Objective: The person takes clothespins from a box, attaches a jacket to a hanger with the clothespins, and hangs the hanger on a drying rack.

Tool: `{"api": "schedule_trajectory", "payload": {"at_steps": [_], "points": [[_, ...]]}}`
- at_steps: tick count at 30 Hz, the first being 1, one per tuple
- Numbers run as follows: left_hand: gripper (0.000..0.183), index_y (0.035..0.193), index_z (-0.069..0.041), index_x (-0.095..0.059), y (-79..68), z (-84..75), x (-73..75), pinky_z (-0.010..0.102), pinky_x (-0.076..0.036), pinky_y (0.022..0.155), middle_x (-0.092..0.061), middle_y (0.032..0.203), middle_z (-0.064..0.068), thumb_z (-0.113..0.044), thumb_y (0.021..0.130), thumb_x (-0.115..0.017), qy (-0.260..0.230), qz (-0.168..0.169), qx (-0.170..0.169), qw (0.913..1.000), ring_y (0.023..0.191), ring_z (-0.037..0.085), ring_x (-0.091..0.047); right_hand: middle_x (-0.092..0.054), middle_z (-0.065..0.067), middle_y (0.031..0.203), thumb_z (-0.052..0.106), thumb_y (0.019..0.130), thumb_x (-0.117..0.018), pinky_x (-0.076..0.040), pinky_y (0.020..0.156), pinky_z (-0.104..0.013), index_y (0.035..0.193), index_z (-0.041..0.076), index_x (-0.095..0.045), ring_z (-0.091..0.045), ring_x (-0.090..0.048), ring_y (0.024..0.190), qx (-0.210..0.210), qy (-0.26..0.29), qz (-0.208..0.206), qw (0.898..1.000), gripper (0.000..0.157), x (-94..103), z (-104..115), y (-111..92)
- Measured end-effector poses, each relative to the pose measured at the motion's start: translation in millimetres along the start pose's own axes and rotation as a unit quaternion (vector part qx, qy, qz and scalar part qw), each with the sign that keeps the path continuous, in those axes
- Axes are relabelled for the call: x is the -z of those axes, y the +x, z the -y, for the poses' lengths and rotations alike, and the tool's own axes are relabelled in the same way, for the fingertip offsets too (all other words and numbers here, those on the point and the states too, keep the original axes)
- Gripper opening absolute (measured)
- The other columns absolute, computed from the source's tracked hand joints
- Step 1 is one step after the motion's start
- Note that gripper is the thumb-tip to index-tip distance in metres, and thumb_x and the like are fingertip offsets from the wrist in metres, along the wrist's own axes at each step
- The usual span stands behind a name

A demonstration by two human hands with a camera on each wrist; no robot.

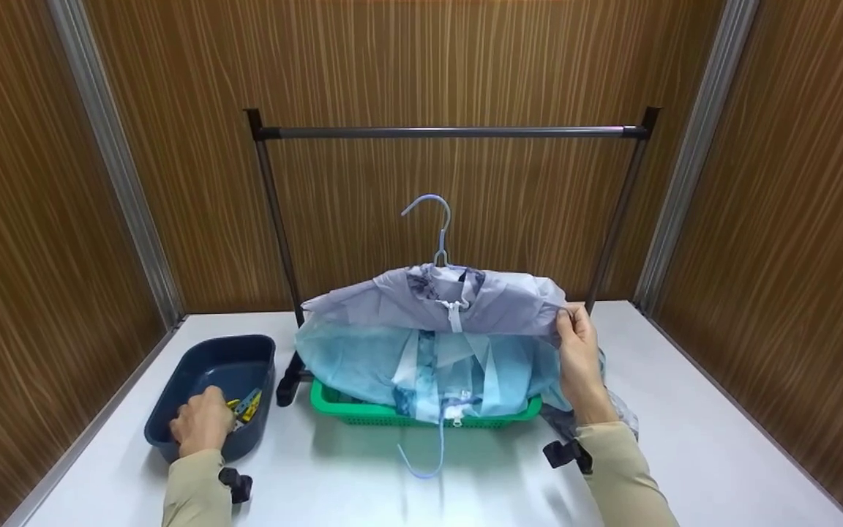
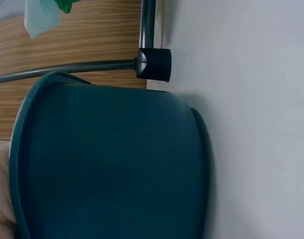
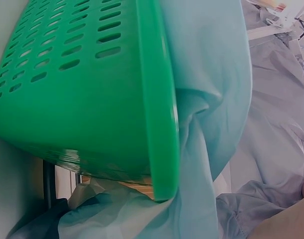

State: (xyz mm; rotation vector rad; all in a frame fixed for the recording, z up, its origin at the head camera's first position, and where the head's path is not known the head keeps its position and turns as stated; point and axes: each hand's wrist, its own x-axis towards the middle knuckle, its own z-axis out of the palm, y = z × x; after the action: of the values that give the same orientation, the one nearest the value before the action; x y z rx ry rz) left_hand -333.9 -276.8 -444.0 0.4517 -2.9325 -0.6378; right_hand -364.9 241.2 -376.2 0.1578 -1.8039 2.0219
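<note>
My right hand [image 1: 580, 359] pinches the right shoulder end of a thin lilac jacket [image 1: 385, 298] with a zip. This jacket is on a hanger whose pale hook [image 1: 448, 219] points up. Beneath it, a sheer light-blue jacket [image 1: 356, 360] lies over the green basket [image 1: 356, 413], and another hanger hook [image 1: 440, 450] sticks out toward me. On the left, my left hand [image 1: 204, 421] reaches into a dark blue tub [image 1: 227, 366], beside yellow and blue clothespins [image 1: 249, 404]. Its fingertips are hidden, so whether it holds anything does not show.
A garment rack stands behind the basket, its bar [image 1: 443, 132] running across and its black foot [image 1: 290, 380] near the tub. More patterned cloth [image 1: 623, 413] hangs at the basket's right. Wood-grain walls [image 1: 795, 219] enclose the white table [image 1: 714, 439].
</note>
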Motion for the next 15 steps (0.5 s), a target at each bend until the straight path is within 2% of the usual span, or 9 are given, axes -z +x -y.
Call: {"api": "schedule_trajectory", "payload": {"at_steps": [7, 11, 15], "points": [[0.018, 0.102, 0.01, -0.063, 3.0, 1.5, -1.5, 0.064, -0.044, 0.078, -0.063, 0.096, 0.032, -0.002, 0.089, -0.059, -0.005, -0.009, 0.006, 0.9999, 0.093, 0.05, -0.055, -0.037, 0.003, 0.093, 0.021, 0.108, -0.036, -0.029, 0.083, -0.03, 0.105, 0.005, -0.042, -0.016, -0.038, 0.092, -0.003, -0.002, -0.004, 1.0, 0.017, 0.2, 1.8, -0.4], [0.017, 0.1, 0.01, -0.063, 2.0, 3.2, -3.3, 0.064, -0.044, 0.077, -0.062, 0.095, 0.032, -0.001, 0.088, -0.059, -0.009, -0.025, 0.003, 0.9997, 0.094, 0.051, -0.054, -0.036, 0.002, 0.094, 0.021, 0.108, -0.035, -0.029, 0.083, -0.03, 0.106, 0.005, -0.041, -0.016, -0.038, 0.094, -0.004, -0.002, -0.002, 1.0, 0.017, 0.0, 2.0, -1.1], [0.024, 0.11, 0.011, -0.061, 1.4, 4.3, -4.4, 0.067, -0.04, 0.085, -0.059, 0.104, 0.036, 0.001, 0.089, -0.058, -0.007, -0.039, -0.005, 0.9992, 0.103, 0.055, -0.049, -0.036, 0.002, 0.095, 0.021, 0.108, -0.035, -0.029, 0.084, -0.03, 0.105, 0.006, -0.041, -0.016, -0.038, 0.095, -0.007, 0.001, -0.001, 1.0, 0.017, 0.4, 2.0, -1.5]]}}
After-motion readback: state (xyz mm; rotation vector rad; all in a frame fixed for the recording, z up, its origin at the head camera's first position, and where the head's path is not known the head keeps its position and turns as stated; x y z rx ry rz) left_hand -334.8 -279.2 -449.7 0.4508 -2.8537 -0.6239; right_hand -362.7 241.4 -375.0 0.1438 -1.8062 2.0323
